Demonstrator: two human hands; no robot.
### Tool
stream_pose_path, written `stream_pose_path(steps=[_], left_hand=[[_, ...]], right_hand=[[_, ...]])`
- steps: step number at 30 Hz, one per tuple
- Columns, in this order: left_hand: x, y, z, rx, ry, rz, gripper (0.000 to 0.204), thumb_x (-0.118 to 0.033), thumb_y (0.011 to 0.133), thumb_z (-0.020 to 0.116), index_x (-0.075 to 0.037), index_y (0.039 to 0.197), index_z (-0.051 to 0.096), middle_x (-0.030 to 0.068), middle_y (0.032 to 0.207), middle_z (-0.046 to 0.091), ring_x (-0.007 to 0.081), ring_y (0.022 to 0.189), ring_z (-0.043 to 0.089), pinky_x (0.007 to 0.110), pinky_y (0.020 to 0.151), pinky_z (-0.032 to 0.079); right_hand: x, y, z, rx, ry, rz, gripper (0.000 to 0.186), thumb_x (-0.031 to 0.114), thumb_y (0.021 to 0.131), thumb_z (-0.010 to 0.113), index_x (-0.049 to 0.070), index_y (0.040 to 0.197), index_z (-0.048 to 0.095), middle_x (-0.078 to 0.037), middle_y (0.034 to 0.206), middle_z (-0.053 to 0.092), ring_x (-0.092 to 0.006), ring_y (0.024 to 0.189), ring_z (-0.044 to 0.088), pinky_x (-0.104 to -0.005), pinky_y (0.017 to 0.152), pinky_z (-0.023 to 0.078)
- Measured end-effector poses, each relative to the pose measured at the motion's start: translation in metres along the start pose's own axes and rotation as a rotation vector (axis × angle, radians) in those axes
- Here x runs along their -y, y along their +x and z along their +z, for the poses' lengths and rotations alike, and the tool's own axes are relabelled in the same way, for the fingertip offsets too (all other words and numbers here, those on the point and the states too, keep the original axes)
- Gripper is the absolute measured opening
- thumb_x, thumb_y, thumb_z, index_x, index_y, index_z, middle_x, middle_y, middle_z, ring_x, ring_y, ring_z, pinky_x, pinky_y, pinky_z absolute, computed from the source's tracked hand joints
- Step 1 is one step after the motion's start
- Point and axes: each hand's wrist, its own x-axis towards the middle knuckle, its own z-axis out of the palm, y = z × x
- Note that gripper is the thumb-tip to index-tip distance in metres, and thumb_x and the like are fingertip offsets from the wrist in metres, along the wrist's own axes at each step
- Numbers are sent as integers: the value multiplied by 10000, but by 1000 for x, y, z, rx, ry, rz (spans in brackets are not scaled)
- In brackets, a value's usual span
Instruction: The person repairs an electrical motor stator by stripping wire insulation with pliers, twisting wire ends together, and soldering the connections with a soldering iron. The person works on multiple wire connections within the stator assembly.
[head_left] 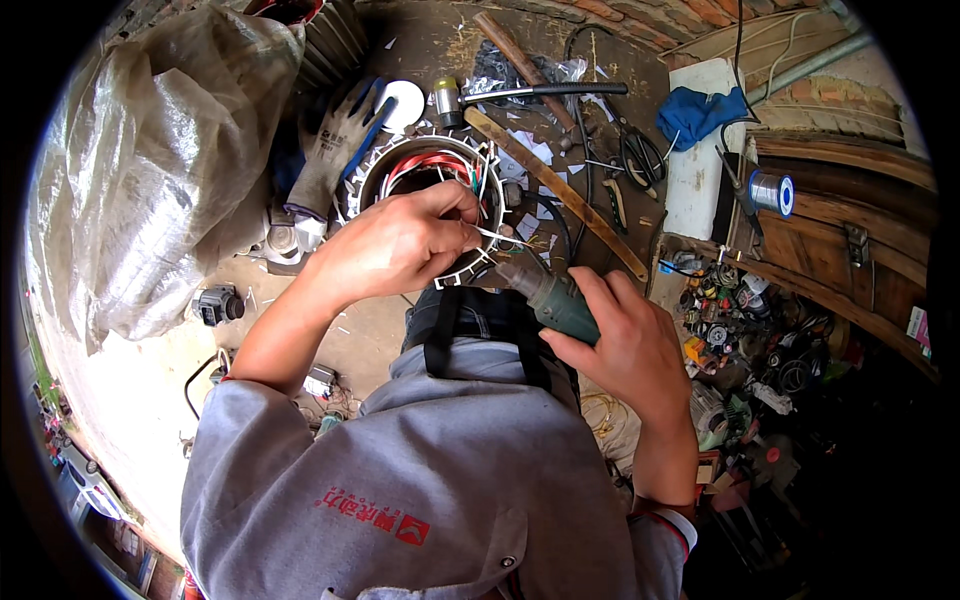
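In front of me stands a round finned motor housing [352, 190] with red windings [436, 162] and several loose wires inside its opening. My left hand [405, 235] is closed over the near side of the opening. Between its thumb and fingers it pinches a thin white wire [505, 238], whose end points right. My right hand [632, 345] is wrapped round a green handheld power tool [565, 308]. The tool's metal nose [514, 274] tilts up and left, just below the wire's end; whether they touch, I cannot tell.
Beyond the housing lie a mallet [448, 100], a work glove [335, 150], a long wooden strip [560, 190], a hammer [530, 75] and scissors [640, 155]. A solder spool [771, 193] sits at the right. Plastic sheeting [170, 160] bulges at the left; mixed parts [745, 330] crowd the lower right.
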Motion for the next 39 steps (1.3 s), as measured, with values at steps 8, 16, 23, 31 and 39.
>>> stream_pose_path(steps=[8, 16, 23, 31, 39], left_hand=[[-1, 0, -1, 26, -12, -30, 252, 54, 783, 729, -33, 1017, 761, 114, 1089, 652, 318, 947, 677, 407, 782, 556], [-3, 0, -2, 20, 21, -20, 201, 0, 823, 708, -58, 1010, 755, 87, 1085, 646, 305, 901, 697, 418, 748, 587], [-2, 2, -2, 19, 15, -12, 197, -1, 825, 709, -54, 1009, 755, 88, 1084, 646, 309, 902, 695, 419, 754, 586], [-2, 0, -2, 12, 6, -23, 206, 2, 819, 714, -53, 1013, 754, 92, 1082, 647, 314, 911, 692, 423, 766, 585], [0, -1, -2, 2, -15, -17, 205, 11, 826, 705, -55, 1015, 748, 97, 1079, 646, 319, 918, 686, 416, 775, 575]], right_hand=[[-4, -6, -1, -6, 15, 13, 612, 355, 794, 841, 47, 1269, 608, -133, 933, 577, -370, 766, 679, -469, 670, 563], [-3, -10, -3, 22, 38, 89, 629, 335, 755, 869, 88, 1280, 626, -121, 980, 626, -373, 841, 684, -471, 701, 551], [-5, -13, -5, 16, 20, 79, 638, 348, 767, 860, 75, 1291, 620, -126, 980, 624, -366, 833, 688, -471, 703, 557], [-5, -14, -7, 28, 18, 55, 633, 371, 803, 833, 62, 1305, 600, -143, 979, 613, -378, 810, 689, -470, 703, 571], [-13, -22, -11, 29, 55, 113, 647, 386, 785, 853, 33, 1276, 621, -155, 997, 643, -383, 852, 698, -467, 722, 573]])
